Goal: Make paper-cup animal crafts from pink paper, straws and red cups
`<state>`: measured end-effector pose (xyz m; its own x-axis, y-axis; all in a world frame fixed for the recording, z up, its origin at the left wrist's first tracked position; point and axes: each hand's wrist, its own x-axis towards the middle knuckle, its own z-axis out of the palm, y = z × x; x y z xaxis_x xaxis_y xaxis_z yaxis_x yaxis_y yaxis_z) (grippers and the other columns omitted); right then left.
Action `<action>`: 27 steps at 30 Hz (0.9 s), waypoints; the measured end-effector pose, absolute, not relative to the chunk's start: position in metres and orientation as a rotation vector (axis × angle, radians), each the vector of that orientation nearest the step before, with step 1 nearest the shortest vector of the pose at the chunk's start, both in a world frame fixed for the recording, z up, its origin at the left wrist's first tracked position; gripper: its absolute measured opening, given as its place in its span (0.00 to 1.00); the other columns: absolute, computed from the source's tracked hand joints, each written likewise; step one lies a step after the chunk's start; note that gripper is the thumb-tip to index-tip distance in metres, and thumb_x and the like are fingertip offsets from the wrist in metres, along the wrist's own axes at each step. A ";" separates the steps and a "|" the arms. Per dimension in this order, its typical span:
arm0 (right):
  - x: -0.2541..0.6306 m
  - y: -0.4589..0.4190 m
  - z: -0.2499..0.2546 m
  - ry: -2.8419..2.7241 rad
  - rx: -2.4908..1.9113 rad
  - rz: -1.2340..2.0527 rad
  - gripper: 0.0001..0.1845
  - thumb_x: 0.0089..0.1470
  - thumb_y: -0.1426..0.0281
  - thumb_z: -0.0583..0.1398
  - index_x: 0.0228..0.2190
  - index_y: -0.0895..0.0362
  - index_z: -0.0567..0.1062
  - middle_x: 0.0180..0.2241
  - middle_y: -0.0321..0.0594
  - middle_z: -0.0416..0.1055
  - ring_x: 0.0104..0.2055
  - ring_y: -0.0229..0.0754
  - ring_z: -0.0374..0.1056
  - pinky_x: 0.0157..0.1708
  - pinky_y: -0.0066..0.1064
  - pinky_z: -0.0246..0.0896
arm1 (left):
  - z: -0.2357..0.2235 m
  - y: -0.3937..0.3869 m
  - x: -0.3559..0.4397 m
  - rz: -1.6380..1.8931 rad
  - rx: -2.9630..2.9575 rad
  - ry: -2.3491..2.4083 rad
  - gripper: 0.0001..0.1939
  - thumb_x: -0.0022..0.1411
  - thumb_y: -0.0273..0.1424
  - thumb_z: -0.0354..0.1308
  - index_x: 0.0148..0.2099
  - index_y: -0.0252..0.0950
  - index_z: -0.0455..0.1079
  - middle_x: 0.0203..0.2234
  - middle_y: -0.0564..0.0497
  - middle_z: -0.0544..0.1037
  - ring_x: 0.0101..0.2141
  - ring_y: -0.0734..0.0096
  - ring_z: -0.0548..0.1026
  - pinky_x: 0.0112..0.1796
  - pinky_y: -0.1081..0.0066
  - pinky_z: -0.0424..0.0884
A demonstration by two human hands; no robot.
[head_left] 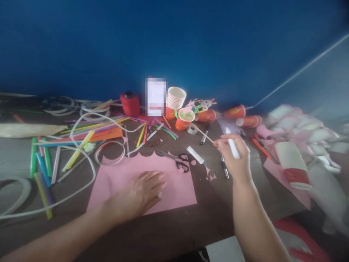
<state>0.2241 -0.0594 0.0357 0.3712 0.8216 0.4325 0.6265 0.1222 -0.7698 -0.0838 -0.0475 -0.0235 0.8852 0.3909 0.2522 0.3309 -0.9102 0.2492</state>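
Some pink paper (117,182) is hidden beneath the left hand (148,187).

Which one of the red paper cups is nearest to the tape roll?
The upright cup with green strips, just behind the roll; other red cups are farther.

My left hand (148,189) and right hand (236,156) are seen ungloved, slender-fingered, with narrow wrists widening into smooth, bare forearms (253,214), no sleeves in view

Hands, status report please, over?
Left hand flat on pink sheet. Right hand holding white pen-like object, thin stick at fingertips. Black-handled scissors across sheet's far edge.
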 end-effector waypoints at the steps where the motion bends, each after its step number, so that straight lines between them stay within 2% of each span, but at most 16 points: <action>1: 0.223 -0.066 0.037 -1.440 -1.611 0.289 0.09 0.53 0.67 0.59 0.38 0.56 0.69 0.31 0.39 0.73 0.35 0.41 0.72 0.33 0.32 0.68 | -0.024 -0.047 -0.084 0.464 2.859 0.548 0.15 0.64 0.32 0.50 0.52 0.37 0.66 0.50 0.46 0.71 0.52 0.62 0.66 0.51 0.60 0.64; 4: 0.203 -0.085 0.029 -1.801 -1.621 0.453 0.10 0.53 0.70 0.58 0.39 0.54 0.68 0.35 0.39 0.72 0.36 0.41 0.71 0.35 0.32 0.67 | -0.024 -0.047 -0.084 0.478 2.860 0.528 0.15 0.63 0.33 0.50 0.52 0.37 0.66 0.49 0.45 0.72 0.52 0.62 0.66 0.50 0.60 0.65; 6: 0.187 -0.093 0.018 -1.969 -1.625 0.403 0.11 0.53 0.71 0.58 0.40 0.54 0.67 0.36 0.41 0.71 0.39 0.43 0.70 0.39 0.36 0.65 | -0.022 -0.048 -0.083 0.440 2.865 0.524 0.15 0.63 0.33 0.50 0.51 0.36 0.67 0.49 0.45 0.72 0.51 0.61 0.67 0.49 0.60 0.66; 9: 0.168 -0.096 0.002 -2.033 -1.644 0.256 0.11 0.53 0.70 0.59 0.39 0.54 0.66 0.36 0.43 0.71 0.41 0.47 0.68 0.41 0.40 0.64 | -0.018 -0.050 -0.081 0.397 2.869 0.559 0.14 0.63 0.32 0.50 0.50 0.36 0.68 0.49 0.45 0.71 0.50 0.59 0.67 0.48 0.58 0.67; 12: 0.158 -0.092 -0.006 -2.086 -1.612 0.251 0.09 0.54 0.73 0.56 0.40 0.54 0.65 0.35 0.42 0.70 0.44 0.47 0.67 0.43 0.39 0.63 | -0.016 -0.053 -0.079 0.393 2.864 0.572 0.14 0.63 0.32 0.50 0.50 0.37 0.67 0.49 0.45 0.71 0.50 0.59 0.67 0.48 0.58 0.67; 17: 0.153 -0.088 -0.009 -2.163 -1.650 0.245 0.13 0.53 0.78 0.53 0.41 0.55 0.64 0.36 0.43 0.69 0.45 0.48 0.66 0.45 0.40 0.61 | -0.015 -0.057 -0.078 0.381 2.872 0.571 0.15 0.63 0.33 0.50 0.51 0.37 0.67 0.50 0.45 0.70 0.50 0.59 0.67 0.48 0.58 0.66; 24: 0.150 -0.091 -0.017 -2.077 -1.608 0.299 0.14 0.52 0.79 0.53 0.42 0.55 0.64 0.33 0.41 0.68 0.40 0.45 0.68 0.41 0.37 0.63 | -0.011 -0.059 -0.077 0.353 2.858 0.557 0.15 0.64 0.32 0.48 0.52 0.36 0.66 0.52 0.46 0.68 0.51 0.58 0.66 0.48 0.58 0.67; 27: 0.142 -0.093 -0.018 -2.084 -1.552 0.362 0.14 0.53 0.78 0.53 0.42 0.56 0.65 0.32 0.41 0.69 0.36 0.44 0.68 0.38 0.35 0.63 | -0.011 -0.060 -0.074 0.373 2.837 0.551 0.17 0.63 0.32 0.50 0.53 0.35 0.65 0.53 0.44 0.67 0.50 0.58 0.67 0.48 0.59 0.66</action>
